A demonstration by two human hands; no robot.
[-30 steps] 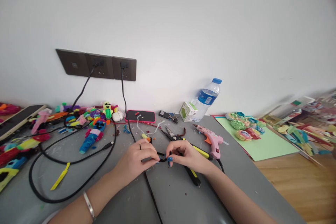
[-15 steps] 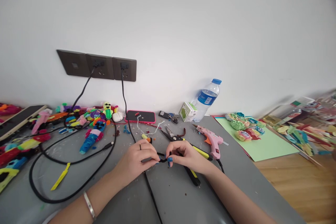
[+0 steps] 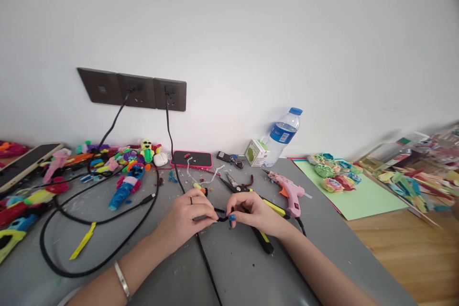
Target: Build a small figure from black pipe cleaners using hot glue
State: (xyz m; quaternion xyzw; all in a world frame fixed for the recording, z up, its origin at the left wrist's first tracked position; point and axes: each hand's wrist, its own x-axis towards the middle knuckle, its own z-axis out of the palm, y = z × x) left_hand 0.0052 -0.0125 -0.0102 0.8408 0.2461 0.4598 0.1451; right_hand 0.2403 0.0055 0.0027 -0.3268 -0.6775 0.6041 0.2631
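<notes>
A short black pipe cleaner (image 3: 223,219) is stretched between the fingertips of both hands, low over the grey table. My left hand (image 3: 191,213) pinches one end of it between thumb and fingers. The other end is gripped by my right hand (image 3: 249,210), whose blue-nailed thumb and fingertip press together. Beneath and behind the right hand lie pliers with yellow and black handles (image 3: 265,241). Just beyond the left fingers is a small yellow and orange fuzzy piece (image 3: 201,188), partly hidden by the hand.
A pink glue gun (image 3: 292,193) lies right of the pliers, near a water bottle (image 3: 283,136) and a small box (image 3: 256,152). Black cables (image 3: 45,244) loop across the left side beside fuzzy figures (image 3: 125,191). Crumpled paper flowers (image 3: 333,172) sit on green paper (image 3: 369,203).
Almost nothing differs. Both hands keep their pinch on the black pipe cleaner, with only a very slight shift of the fingers.
</notes>
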